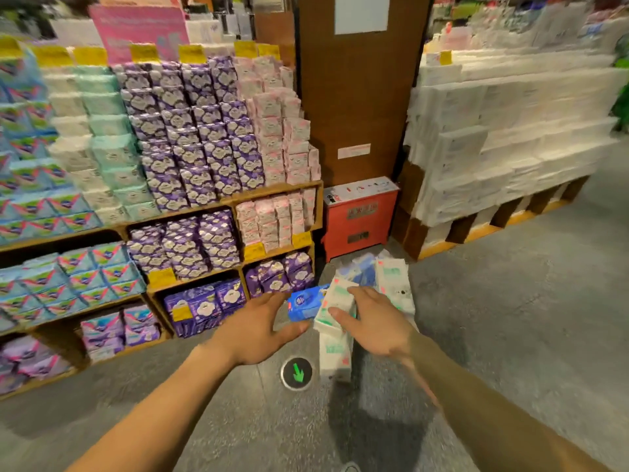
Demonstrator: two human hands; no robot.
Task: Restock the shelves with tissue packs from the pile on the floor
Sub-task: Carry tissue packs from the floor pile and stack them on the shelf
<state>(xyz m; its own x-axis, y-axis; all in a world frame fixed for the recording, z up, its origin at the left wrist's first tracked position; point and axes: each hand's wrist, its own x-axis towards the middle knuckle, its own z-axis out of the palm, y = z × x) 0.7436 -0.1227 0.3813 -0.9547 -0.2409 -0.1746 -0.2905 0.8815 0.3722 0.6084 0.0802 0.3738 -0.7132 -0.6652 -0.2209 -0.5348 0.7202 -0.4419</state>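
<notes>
1. At your far left stand the wooden shelves (190,212), their tiers packed with blue, mint, purple and pink packs. The lowest compartments look only partly filled.
2. Your left hand (258,328) reaches forward, low over the floor (510,318). It is released, fingers spread, holding nothing. Its thumb sits just beside a blue pack (304,304); whether they touch cannot be told.
3. Just right of the blue pack, a white-and-green tissue pack (337,299) sits on top of the heap, tilted.
4. Your right hand (374,321) rests on that pack, thumb on its near face, fingers fairly straight over its top. No closed grip shows.
5. The pile (391,281) lies on the floor under and beyond your hands, at the foot of a red box (360,216), between the shelves and a tall white stacked display (503,148) at far right.
6. This looks like the pick-up step, with nothing lifted yet. The next move likely calls for curling your fingers round a pack, raising it, then turning left to a compartment holding matching stock. The soft wrapping may slip in a loose hold.
</notes>
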